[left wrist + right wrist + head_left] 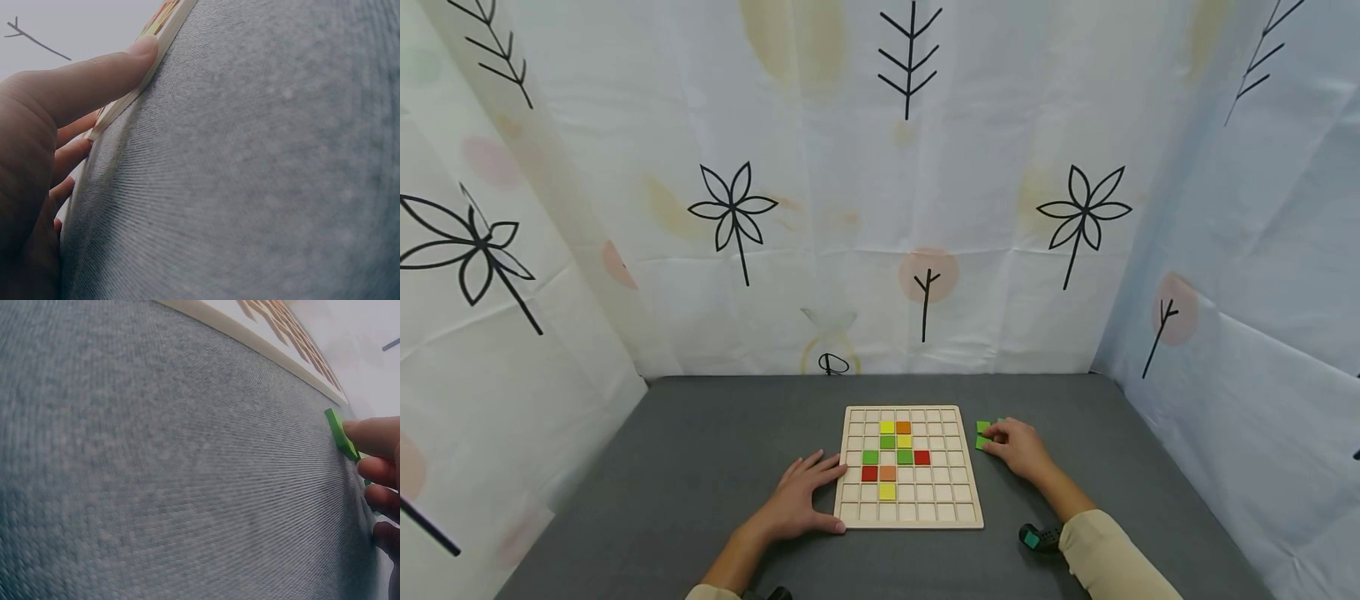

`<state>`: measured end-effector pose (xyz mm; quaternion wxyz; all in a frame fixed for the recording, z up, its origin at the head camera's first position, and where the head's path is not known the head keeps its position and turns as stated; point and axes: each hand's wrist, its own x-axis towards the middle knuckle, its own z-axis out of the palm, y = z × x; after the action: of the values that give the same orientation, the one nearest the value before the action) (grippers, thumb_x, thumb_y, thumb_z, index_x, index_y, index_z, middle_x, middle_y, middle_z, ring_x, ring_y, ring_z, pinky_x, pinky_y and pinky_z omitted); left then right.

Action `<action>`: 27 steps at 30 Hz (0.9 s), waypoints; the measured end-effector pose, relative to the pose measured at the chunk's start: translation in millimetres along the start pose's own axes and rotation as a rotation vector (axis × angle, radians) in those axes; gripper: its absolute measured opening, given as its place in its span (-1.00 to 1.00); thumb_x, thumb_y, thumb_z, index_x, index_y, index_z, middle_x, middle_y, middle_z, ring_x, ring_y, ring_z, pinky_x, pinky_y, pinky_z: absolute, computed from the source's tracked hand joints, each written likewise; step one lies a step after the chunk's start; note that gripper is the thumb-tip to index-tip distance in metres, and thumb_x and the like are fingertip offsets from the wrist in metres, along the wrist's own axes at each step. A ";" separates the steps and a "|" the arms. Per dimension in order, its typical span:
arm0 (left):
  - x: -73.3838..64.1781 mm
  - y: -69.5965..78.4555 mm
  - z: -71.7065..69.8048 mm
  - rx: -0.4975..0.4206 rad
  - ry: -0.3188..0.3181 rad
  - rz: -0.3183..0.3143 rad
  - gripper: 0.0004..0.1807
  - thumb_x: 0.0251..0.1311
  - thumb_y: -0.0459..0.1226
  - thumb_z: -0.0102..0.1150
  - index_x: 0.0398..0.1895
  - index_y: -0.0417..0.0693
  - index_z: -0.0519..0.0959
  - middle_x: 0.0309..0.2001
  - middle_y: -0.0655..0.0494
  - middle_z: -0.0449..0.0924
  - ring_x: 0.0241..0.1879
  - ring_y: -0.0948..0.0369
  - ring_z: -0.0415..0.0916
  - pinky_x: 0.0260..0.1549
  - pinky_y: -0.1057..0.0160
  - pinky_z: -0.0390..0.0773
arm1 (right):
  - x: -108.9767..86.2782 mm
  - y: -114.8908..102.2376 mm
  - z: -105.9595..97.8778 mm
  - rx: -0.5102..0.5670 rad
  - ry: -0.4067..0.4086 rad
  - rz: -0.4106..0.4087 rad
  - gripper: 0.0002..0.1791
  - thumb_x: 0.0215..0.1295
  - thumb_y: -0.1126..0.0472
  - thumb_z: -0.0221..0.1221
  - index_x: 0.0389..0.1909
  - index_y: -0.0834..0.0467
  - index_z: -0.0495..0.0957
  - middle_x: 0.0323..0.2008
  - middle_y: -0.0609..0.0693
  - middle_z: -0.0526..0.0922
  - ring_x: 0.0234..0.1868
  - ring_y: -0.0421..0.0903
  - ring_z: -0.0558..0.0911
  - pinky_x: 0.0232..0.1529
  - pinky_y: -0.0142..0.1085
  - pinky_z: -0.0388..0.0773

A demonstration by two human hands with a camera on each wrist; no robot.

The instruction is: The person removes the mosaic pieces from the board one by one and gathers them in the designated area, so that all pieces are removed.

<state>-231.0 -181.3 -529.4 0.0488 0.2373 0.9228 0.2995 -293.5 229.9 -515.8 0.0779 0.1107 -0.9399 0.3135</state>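
Note:
A pale wooden grid board (943, 504) lies on the grey table, with several red, orange, yellow and green square tiles in its cells. My left hand (797, 498) rests at the board's left edge, thumb at the near corner and spread fingers farther up the side. To the right of the board, my right hand (1018, 448) pinches a green tile (981, 444) between thumb and fingers. In the right wrist view this green tile (338, 432) looks tilted under the thumb. Just beyond it sits another green tile (982, 426), partly covered by the fingers.
A bit of another green tile (1001, 420) shows behind the right hand. Grey cloth covers the table (737, 433). White patterned curtains (820, 308) stand along the back and both sides. A black strap device (1037, 538) is worn at the right wrist.

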 end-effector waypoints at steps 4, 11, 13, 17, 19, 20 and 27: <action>-0.1 0.2 0.0 0.003 0.002 0.000 0.05 -0.23 0.32 0.39 0.38 0.06 0.40 0.41 0.09 0.26 0.46 -0.11 -0.06 0.33 -0.27 -0.18 | 0.8 -2.3 -1.2 0.022 0.022 -0.003 -0.82 0.12 0.26 0.37 -0.24 0.22 0.69 -0.48 -0.10 0.44 -0.46 -0.15 0.39 -0.41 -0.25 0.35; -0.5 1.1 -0.5 0.002 0.004 -0.005 0.04 -0.23 0.31 0.40 0.38 0.06 0.40 0.41 0.09 0.25 0.46 -0.11 -0.06 0.33 -0.27 -0.18 | -0.9 -13.3 -2.5 0.067 0.062 -0.063 -0.82 0.16 0.29 0.34 -0.22 0.25 0.67 -0.44 -0.10 0.49 -0.45 -0.15 0.43 -0.44 -0.23 0.40; -0.7 1.4 -0.5 0.000 0.002 -0.005 0.04 -0.23 0.31 0.40 0.38 0.05 0.40 0.42 0.09 0.25 0.46 -0.11 -0.06 0.33 -0.27 -0.18 | -0.7 -17.4 -2.5 0.070 0.071 -0.075 -0.83 0.17 0.29 0.34 -0.22 0.24 0.68 -0.44 -0.11 0.50 -0.45 -0.16 0.42 -0.44 -0.25 0.39; -1.0 1.5 -0.3 -0.005 0.002 -0.001 0.04 -0.22 0.30 0.40 0.38 0.04 0.40 0.41 0.08 0.25 0.46 -0.12 -0.06 0.33 -0.27 -0.19 | 0.3 -24.5 -1.6 0.065 0.078 -0.091 -0.85 0.17 0.28 0.34 -0.23 0.22 0.68 -0.46 -0.13 0.48 -0.49 -0.18 0.39 -0.48 -0.28 0.37; -1.1 1.4 -0.1 -0.006 0.003 -0.001 0.04 -0.22 0.30 0.40 0.38 0.04 0.40 0.42 0.08 0.25 0.46 -0.11 -0.06 0.33 -0.27 -0.19 | 1.1 -27.7 -1.0 0.078 0.074 -0.091 -0.85 0.18 0.28 0.34 -0.23 0.20 0.68 -0.45 -0.13 0.48 -0.49 -0.18 0.39 -0.49 -0.28 0.37; -1.0 1.2 0.1 -0.006 0.004 0.000 0.04 -0.22 0.30 0.40 0.38 0.05 0.40 0.42 0.08 0.25 0.46 -0.11 -0.06 0.33 -0.28 -0.19 | 1.5 -29.0 -0.7 0.081 0.073 -0.092 -0.85 0.18 0.28 0.34 -0.23 0.20 0.67 -0.45 -0.13 0.48 -0.50 -0.18 0.39 -0.50 -0.28 0.37; 0.0 0.5 0.3 -0.003 0.007 0.001 0.04 -0.22 0.31 0.39 0.39 0.06 0.40 0.41 0.08 0.25 0.46 -0.11 -0.07 0.33 -0.28 -0.19 | 1.8 -37.4 4.4 0.121 0.094 -0.125 -0.84 0.15 0.29 0.36 -0.24 0.19 0.66 -0.41 -0.14 0.51 -0.48 -0.18 0.41 -0.49 -0.28 0.40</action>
<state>-230.8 -180.8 -529.4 0.0456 0.2365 0.9224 0.3019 -286.0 197.8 -497.5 0.1347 0.1587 -0.9058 0.3690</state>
